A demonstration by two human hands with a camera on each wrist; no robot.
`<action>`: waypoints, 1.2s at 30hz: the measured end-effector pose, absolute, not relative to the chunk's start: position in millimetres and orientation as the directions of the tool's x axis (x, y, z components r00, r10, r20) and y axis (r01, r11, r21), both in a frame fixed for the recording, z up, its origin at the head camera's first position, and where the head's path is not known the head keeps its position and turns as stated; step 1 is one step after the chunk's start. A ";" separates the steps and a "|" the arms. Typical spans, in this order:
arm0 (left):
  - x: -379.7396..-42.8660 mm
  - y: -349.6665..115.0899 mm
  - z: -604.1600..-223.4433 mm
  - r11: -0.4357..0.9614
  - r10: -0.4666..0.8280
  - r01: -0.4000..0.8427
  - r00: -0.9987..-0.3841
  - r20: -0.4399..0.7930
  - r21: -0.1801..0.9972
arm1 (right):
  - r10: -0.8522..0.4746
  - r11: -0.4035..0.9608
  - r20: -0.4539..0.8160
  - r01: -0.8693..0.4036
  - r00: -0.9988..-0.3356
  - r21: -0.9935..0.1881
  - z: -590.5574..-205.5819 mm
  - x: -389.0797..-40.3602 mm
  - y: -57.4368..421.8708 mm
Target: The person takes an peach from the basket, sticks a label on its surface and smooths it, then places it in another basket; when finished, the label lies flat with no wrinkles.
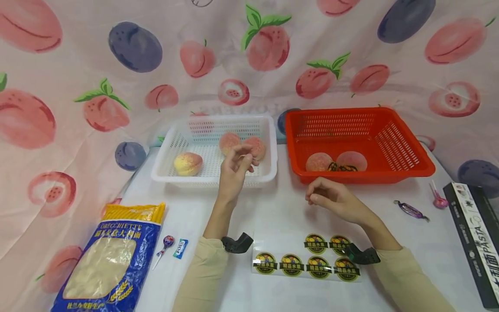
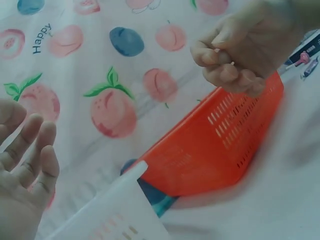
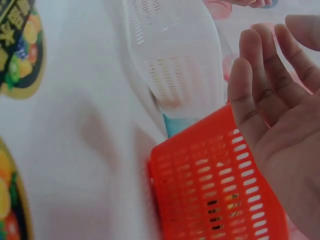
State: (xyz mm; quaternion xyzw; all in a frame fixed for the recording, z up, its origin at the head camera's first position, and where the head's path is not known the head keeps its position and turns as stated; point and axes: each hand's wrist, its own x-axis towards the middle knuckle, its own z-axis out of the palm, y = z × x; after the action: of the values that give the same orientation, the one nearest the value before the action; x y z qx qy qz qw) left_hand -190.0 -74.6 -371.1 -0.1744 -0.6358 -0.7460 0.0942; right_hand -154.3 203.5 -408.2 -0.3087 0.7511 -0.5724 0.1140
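My left hand (image 1: 234, 173) is raised over the front right of the white basket (image 1: 187, 180), its fingers loosely bent and holding nothing. It overlaps a pink peach (image 1: 257, 146); another pink peach (image 1: 229, 143) lies beside that one, and a yellow-and-red peach (image 1: 188, 164) is at the basket's left. In front of the red basket (image 1: 393, 149), my right hand (image 1: 337, 199) hovers with relaxed, bent fingers and nothing in them. Two peaches (image 1: 352, 160) sit inside the red basket by its front wall, with dark labels showing low on them. The right wrist view shows the right palm (image 3: 295, 145) bare.
A clear sheet with several round fruit stickers (image 1: 291, 264) lies between my forearms. Leftward are a blue pasta bag (image 1: 105, 260), a lollipop (image 1: 167, 242) and a small candy (image 1: 181, 248). At the right are a wrapped candy (image 1: 411, 210), a pink lollipop (image 1: 440, 202) and a black pasta box (image 1: 473, 238).
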 end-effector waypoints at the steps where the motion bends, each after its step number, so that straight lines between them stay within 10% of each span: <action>1: -189.7 -77.0 -373.4 -0.184 0.067 0.359 -0.924 0.376 0.915 | -0.597 0.162 0.178 -0.335 -0.782 -0.928 -406.4 -155.5 202.0; 10: -172.5 -95.1 -390.6 -0.373 -0.235 0.374 -0.923 0.303 0.849 | -0.581 0.235 0.184 -0.379 -0.793 -0.895 -390.3 -171.9 188.8; 20: -155.9 -104.2 -415.2 -0.325 -0.738 0.436 -0.672 0.063 0.839 | -0.599 0.335 0.181 -0.450 -0.780 -0.828 -370.0 -180.8 172.7; 27: -157.8 -112.5 -415.9 -0.782 -0.446 0.149 -0.813 -0.375 0.606 | -0.623 0.319 0.190 -0.469 -0.759 -0.824 -348.4 -176.3 161.7; 36: -159.7 -116.2 -421.9 -0.906 -0.238 0.087 -0.914 -0.327 0.415 | -0.641 0.345 0.191 -0.502 -0.743 -0.793 -344.6 -180.7 158.6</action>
State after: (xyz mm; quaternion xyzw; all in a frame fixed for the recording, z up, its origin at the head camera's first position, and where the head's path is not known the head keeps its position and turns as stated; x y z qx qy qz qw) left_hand -159.7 -116.2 -421.9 0.1887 -0.1999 -0.9577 0.0849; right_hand -180.7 158.6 -344.6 -0.3499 0.8165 -0.4527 0.0768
